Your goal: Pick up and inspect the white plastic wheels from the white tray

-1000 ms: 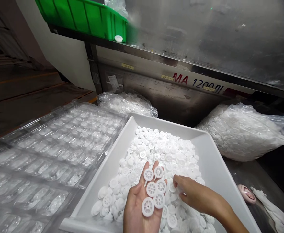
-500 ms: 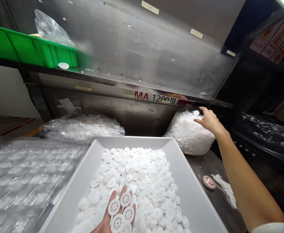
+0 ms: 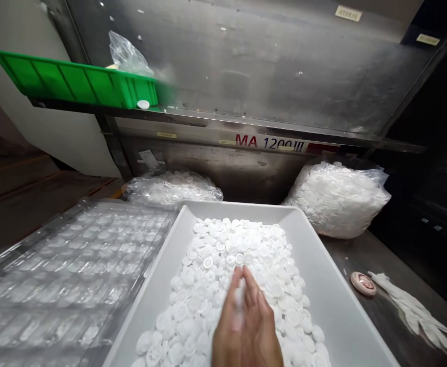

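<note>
Small white plastic wheels fill a light grey tray in a loose heap. Over the near part of this heap, my left hand and my right hand are close together, palms facing and fingers pointing forward. Between them a white blur shows, which looks like white plastic wheels held edge-on. How many there are is hidden by the fingers and by motion.
Clear plastic trays with moulded pockets lie at left. Behind stand two bags of white parts, a left bag and a right bag. A green bin sits on the ledge. A pink round object and white gloves lie at right.
My right hand has come from the right bag down to my left hand. The wheels that lay fanned on my left fingers are now mostly hidden between both hands. The view has shifted left.
</note>
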Action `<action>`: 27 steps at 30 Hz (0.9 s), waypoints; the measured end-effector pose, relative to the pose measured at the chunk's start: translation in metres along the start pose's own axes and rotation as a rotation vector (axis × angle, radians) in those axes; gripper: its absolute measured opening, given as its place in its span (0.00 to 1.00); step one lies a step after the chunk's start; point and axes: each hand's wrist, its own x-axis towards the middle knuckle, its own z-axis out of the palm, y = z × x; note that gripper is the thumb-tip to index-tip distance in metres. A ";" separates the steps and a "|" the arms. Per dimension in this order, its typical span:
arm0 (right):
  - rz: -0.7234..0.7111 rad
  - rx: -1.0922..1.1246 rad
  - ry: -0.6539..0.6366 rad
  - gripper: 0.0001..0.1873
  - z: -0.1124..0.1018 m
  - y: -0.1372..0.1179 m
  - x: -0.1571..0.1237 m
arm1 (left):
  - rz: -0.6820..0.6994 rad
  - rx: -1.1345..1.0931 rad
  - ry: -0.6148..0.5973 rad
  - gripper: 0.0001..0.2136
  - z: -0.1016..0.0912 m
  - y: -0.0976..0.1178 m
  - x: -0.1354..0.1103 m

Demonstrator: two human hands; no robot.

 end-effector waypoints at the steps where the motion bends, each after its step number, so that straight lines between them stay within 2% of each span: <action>1: 0.000 0.045 -0.001 0.21 0.006 0.006 0.001 | 0.080 0.079 -0.032 0.19 0.002 -0.003 -0.002; 3: 0.000 0.204 0.019 0.22 0.013 0.009 0.003 | 0.257 0.243 -0.105 0.16 0.003 -0.009 -0.004; 5: 0.032 0.393 0.029 0.20 0.014 0.007 0.003 | 0.407 0.394 -0.175 0.16 0.002 -0.011 -0.004; 7: 0.090 0.509 0.026 0.16 0.012 0.003 0.004 | 0.454 0.406 -0.187 0.18 0.001 -0.010 -0.005; 11: 0.201 0.699 0.012 0.22 0.010 -0.006 0.009 | 0.264 0.033 -0.025 0.19 0.002 -0.002 -0.009; 15: 0.294 0.959 -0.028 0.22 0.012 -0.010 0.010 | 0.200 -0.226 0.105 0.22 0.005 0.003 -0.010; 21: 0.379 0.951 -0.077 0.20 0.012 -0.013 0.005 | 0.175 -0.135 0.097 0.24 0.001 0.003 -0.007; 27: 0.483 0.822 -0.007 0.18 0.012 -0.025 -0.004 | 0.014 -0.137 0.064 0.25 -0.003 0.009 -0.007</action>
